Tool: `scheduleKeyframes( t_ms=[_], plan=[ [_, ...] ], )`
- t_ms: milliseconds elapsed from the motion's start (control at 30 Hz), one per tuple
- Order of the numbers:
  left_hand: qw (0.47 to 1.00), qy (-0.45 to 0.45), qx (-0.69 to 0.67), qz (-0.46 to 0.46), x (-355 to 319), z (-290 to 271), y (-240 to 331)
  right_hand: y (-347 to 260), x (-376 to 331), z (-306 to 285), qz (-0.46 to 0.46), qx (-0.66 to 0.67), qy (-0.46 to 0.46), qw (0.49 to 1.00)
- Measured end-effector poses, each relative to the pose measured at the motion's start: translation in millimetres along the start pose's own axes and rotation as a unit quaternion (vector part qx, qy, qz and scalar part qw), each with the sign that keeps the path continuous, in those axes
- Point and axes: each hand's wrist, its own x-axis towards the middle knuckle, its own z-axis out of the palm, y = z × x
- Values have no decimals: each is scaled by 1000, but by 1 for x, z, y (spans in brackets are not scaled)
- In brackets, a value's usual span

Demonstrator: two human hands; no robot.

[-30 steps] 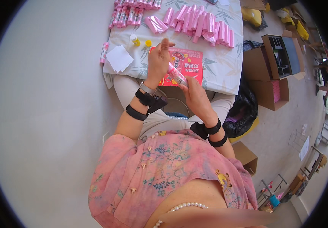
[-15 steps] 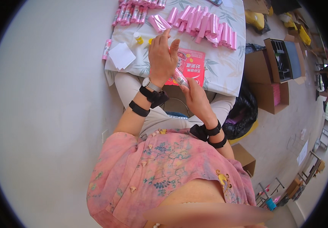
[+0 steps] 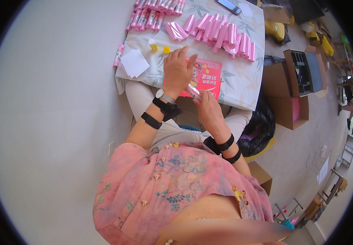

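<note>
Pink roll [image 3: 193, 91] sits in the right hand [image 3: 210, 109], fingers closed round its near end. It slants up and left, its far end by the open left hand [image 3: 178, 72], thumb spread; I cannot tell if they touch. Beyond lie a red card [image 3: 211, 78], a yellow cap [image 3: 166, 50] and more shiny rolls [image 3: 231, 35].

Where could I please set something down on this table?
The table is bare between its right edge and the red card, nearer than the pink rolls. It is crowded at those rolls and around the left hand and right hand.
</note>
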Motion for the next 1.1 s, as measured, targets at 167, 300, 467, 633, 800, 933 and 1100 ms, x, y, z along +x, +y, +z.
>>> scheduleKeyframes(
  t_ms=[167, 300, 467, 633, 800, 933, 1100],
  plan=[
    [994, 52, -64, -73, -3, -2, -28, 10, -1, 1, 84, 134, 14, 987],
    [802, -75, -484, -341, -32, -7, -9, 40, 10, 12, 193, 399, 39, 895],
    [627, -193, -638, -403, -67, -2, 21, 38, 33, 21, 231, 506, 87, 826],
    [639, -171, -628, -411, -63, 0, 22, 59, 40, 39, 225, 510, 69, 827],
    [616, -179, -635, -431, -56, 8, 14, 69, 50, 45, 251, 503, 68, 824],
    [591, -139, -653, -452, -50, 19, 3, 71, 59, 48, 306, 473, 92, 821],
    [581, -107, -666, -456, -22, 27, -12, 85, 67, 62, 298, 491, 83, 814]
  ],
)
